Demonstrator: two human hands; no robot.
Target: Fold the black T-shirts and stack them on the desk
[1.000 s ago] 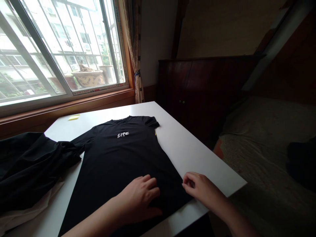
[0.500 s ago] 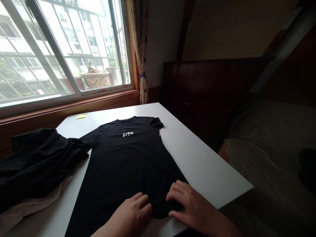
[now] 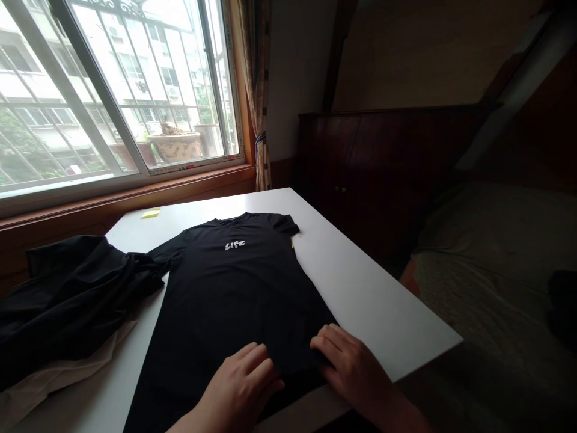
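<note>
A black T-shirt with white "LIFE" lettering lies flat on the white table, its collar toward the window and its hem toward me. My left hand is closed at the hem, fingers curled over the cloth with the fingertips partly hidden. At the hem's right corner, my right hand pinches the fabric between thumb and fingers. The hem runs fairly straight between both hands.
Dark clothing lies heaped at the left, with a pale cloth under it. Near the far edge are yellow sticky notes. A barred window and a tied curtain stand behind; a dark cabinet is beyond the table.
My right hand has closed on the hem corner and shifted slightly right and away from me. My left hand has risen slightly. The hem between them has straightened.
</note>
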